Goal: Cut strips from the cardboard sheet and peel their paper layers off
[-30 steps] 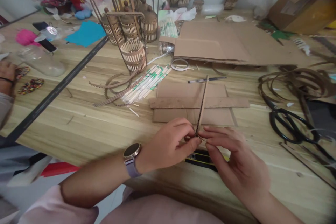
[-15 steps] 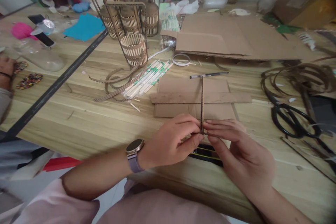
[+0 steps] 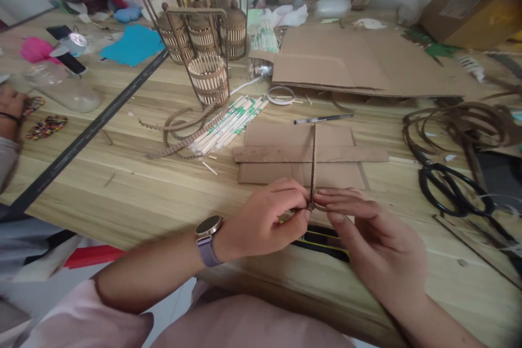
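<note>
A narrow strip of corrugated cardboard [image 3: 314, 166] stands on edge, running away from me between my fingertips. My left hand [image 3: 281, 212] pinches its near end between thumb and fingers. On the other side, my right hand [image 3: 375, 228] also closes thumb and fingers on the near end of the strip, where it seems to bend sideways; the fingers partly hide this. Beneath the strip lie a flat cardboard piece [image 3: 265, 173] and a wider cardboard strip [image 3: 350, 154] across it. Beyond them rests a pen [image 3: 324, 118]. A dark object with yellow lines [image 3: 322, 242] lies under my hands.
Black scissors [image 3: 454, 190] and coiled cardboard strips [image 3: 485, 125] lie at right. Wrapped chopsticks [image 3: 230, 125] and a slatted basket with a tall handle [image 3: 209, 79] stand left of centre, lidded ones behind. Large cardboard sheets [image 3: 326, 54] lie at back. Another person's hand [image 3: 11, 106] is far left.
My right thumb has drawn back slightly from the strip's near end. Both hands otherwise keep their hold, and the view has shifted a little.
</note>
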Demonstrator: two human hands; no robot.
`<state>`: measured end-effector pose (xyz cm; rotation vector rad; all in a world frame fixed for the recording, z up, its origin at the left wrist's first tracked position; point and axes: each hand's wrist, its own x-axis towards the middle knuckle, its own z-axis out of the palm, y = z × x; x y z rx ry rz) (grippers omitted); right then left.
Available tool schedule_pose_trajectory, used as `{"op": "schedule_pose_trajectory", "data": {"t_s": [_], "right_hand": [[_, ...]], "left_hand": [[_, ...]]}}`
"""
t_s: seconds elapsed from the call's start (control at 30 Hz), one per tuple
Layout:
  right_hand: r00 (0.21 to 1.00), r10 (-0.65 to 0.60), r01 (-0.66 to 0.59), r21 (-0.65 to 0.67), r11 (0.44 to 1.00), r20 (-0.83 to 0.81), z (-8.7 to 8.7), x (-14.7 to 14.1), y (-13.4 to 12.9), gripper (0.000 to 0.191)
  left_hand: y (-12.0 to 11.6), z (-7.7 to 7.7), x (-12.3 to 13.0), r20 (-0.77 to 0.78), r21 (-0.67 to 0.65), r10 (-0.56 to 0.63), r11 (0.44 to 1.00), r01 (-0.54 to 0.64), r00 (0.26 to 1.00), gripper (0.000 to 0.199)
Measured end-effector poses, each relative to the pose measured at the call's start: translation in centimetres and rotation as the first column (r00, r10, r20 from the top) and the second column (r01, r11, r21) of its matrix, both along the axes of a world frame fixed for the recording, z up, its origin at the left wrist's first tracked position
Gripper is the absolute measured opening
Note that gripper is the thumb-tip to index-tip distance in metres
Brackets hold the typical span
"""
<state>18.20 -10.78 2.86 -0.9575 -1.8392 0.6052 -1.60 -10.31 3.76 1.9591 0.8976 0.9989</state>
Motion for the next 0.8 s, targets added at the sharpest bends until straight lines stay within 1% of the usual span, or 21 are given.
{"op": "schedule_pose_trajectory", "data": {"t_s": [0.07,0.17,0.3,0.4,0.5,0.67,0.73,0.8], "right_hand": [[1.0,-0.005,0.005,0.016,1.0,0.019,-0.2,-0.05,-0.11,0.018],[0.999,-0.007,0.004,0.062,0.998,0.053,-0.5,-0.09,-0.15,0.018],[0.989,-0.041,0.019,0.153,0.988,0.142,-0.59,-0.2,-0.23,0.014],[0.976,-0.08,0.041,0.188,0.981,0.203,-0.59,-0.24,-0.4,0.012],[0.975,-0.091,0.057,0.17,0.984,0.202,-0.58,-0.13,-0.54,0.011],[0.992,-0.095,0.094,0.017,0.995,0.078,-0.56,0.1,-0.48,0.009],[0.994,-0.093,0.092,0.018,0.996,0.062,-0.58,0.07,-0.46,0.009],[0.995,-0.083,0.079,0.058,0.995,0.063,-0.57,-0.03,-0.48,0.011]], "left_hand": [[0.04,0.03,-0.07,-0.018,-0.049,0.015,0.999,-0.016,1.0,0.015],[0.16,0.04,-0.1,-0.031,-0.099,0.028,0.995,-0.031,0.999,0.02],[0.21,-0.08,0.0,-0.059,-0.062,0.032,0.997,-0.036,0.998,0.02],[0.12,-0.19,0.08,-0.046,-0.049,0.037,0.998,-0.039,0.998,0.019],[0.06,-0.22,0.13,-0.035,-0.058,0.034,0.998,-0.036,0.999,0.02],[0.1,-0.13,0.11,-0.034,-0.053,-0.017,0.998,0.015,0.999,0.017],[0.12,-0.14,0.06,-0.043,-0.058,-0.015,0.998,0.012,0.999,0.016],[0.14,-0.2,0.01,-0.056,-0.073,-0.003,0.997,-0.001,0.998,0.016]]}}
